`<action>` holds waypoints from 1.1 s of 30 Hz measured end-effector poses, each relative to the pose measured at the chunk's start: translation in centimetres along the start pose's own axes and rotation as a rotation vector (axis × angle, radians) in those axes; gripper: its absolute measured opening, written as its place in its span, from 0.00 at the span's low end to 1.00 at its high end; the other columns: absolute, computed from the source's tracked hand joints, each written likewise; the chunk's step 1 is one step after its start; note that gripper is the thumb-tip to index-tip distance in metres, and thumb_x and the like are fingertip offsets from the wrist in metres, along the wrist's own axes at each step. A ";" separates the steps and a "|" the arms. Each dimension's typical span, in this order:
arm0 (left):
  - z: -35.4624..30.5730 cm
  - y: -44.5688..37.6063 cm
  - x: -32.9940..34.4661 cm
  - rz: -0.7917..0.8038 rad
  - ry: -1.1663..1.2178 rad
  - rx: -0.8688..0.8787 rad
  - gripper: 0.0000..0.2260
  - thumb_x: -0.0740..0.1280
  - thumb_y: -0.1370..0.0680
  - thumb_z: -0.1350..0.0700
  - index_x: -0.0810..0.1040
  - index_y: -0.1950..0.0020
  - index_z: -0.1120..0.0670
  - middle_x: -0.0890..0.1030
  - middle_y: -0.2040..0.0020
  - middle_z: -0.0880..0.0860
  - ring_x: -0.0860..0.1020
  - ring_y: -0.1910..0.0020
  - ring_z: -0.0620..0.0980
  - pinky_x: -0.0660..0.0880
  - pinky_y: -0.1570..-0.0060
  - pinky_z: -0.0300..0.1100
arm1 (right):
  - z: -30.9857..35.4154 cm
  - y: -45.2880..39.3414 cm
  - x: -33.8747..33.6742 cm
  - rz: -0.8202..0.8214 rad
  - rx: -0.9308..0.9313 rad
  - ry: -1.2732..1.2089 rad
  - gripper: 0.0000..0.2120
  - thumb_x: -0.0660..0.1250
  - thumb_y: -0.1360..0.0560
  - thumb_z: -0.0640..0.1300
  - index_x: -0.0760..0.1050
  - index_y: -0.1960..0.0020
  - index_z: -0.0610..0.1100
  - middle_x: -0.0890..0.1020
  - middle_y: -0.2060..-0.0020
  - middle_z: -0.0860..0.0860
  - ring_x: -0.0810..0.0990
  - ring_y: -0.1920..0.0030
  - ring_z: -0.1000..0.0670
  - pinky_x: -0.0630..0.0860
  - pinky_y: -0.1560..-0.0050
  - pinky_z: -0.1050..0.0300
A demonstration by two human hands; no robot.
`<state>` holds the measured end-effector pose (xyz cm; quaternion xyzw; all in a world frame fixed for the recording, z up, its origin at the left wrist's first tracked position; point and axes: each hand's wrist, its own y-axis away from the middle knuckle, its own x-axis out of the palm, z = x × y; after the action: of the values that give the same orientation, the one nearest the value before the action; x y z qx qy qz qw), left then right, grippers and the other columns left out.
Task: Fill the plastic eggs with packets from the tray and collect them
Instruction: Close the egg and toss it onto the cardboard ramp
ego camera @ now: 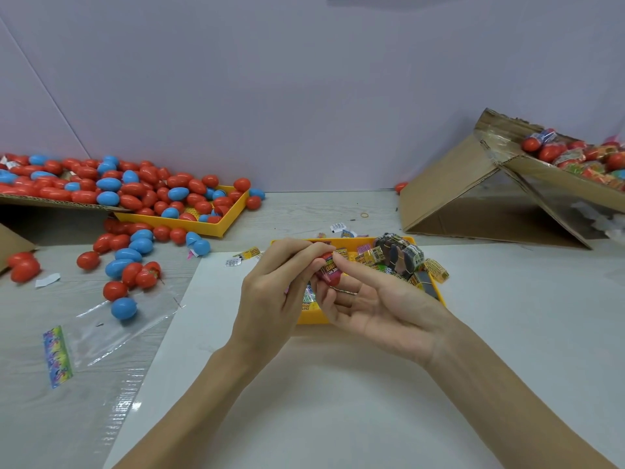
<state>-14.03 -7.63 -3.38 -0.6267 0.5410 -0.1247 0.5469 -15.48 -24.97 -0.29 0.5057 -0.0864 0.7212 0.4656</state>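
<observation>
At far left we see red and blue plastic eggs (111,191) heaped over a cardboard flap and a yellow bin (233,214), with more spilled beside a clear bag (111,330). Our left hand (274,292) and right hand (365,306) curl their fingers together round 1 red egg (333,277) and a packet (329,267), hiding much of the yellow tray (436,289). At right, a tilted cardboard box (473,187) holds filled eggs.

Both hands hide the near part of the yellow tray (436,289).
</observation>
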 end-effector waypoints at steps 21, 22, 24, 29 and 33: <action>1.2 -0.8 -1.5 0.011 0.021 -0.318 0.17 0.56 0.14 0.50 0.83 0.44 0.55 0.75 0.46 0.49 0.76 0.44 0.44 0.72 0.47 0.31 | 14.4 3.2 -3.2 0.042 -0.592 -0.179 0.40 0.44 0.16 0.65 0.68 0.27 0.31 0.78 0.33 0.36 0.82 0.43 0.41 0.80 0.48 0.52; 1.4 -0.7 -1.4 0.036 0.002 -0.313 0.17 0.57 0.13 0.50 0.83 0.45 0.56 0.75 0.47 0.49 0.76 0.45 0.45 0.72 0.47 0.32 | 13.6 2.9 -4.0 0.030 -0.565 -0.109 0.39 0.44 0.16 0.65 0.69 0.27 0.32 0.79 0.34 0.37 0.83 0.45 0.42 0.81 0.52 0.52; 1.8 -0.7 -1.3 0.065 -0.060 -0.297 0.15 0.59 0.15 0.50 0.84 0.47 0.56 0.76 0.49 0.48 0.75 0.47 0.46 0.73 0.47 0.35 | 11.3 2.2 -5.3 0.039 -0.492 -0.022 0.33 0.52 0.16 0.60 0.73 0.28 0.34 0.82 0.39 0.40 0.84 0.51 0.45 0.82 0.58 0.55; 5.1 -1.3 -1.6 -0.008 -0.040 -0.647 0.08 0.64 0.16 0.52 0.82 0.44 0.52 0.79 0.46 0.48 0.77 0.49 0.43 0.74 0.49 0.34 | 6.7 0.9 -5.1 0.033 -0.341 0.205 0.21 0.65 0.20 0.51 0.82 0.37 0.37 0.83 0.55 0.45 0.82 0.60 0.50 0.79 0.64 0.60; 12.4 -4.9 -3.2 0.009 -0.218 -0.945 0.14 0.62 0.15 0.54 0.77 0.33 0.58 0.77 0.36 0.58 0.74 0.34 0.58 0.71 0.32 0.56 | 5.2 0.0 -3.9 0.010 -0.309 0.287 0.20 0.68 0.24 0.51 0.84 0.41 0.37 0.82 0.58 0.46 0.80 0.63 0.51 0.79 0.65 0.61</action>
<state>-3.38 0.88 -2.56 -0.8135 0.4806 0.2037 0.2565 -11.87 -30.32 -0.96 0.3198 -0.1313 0.7662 0.5416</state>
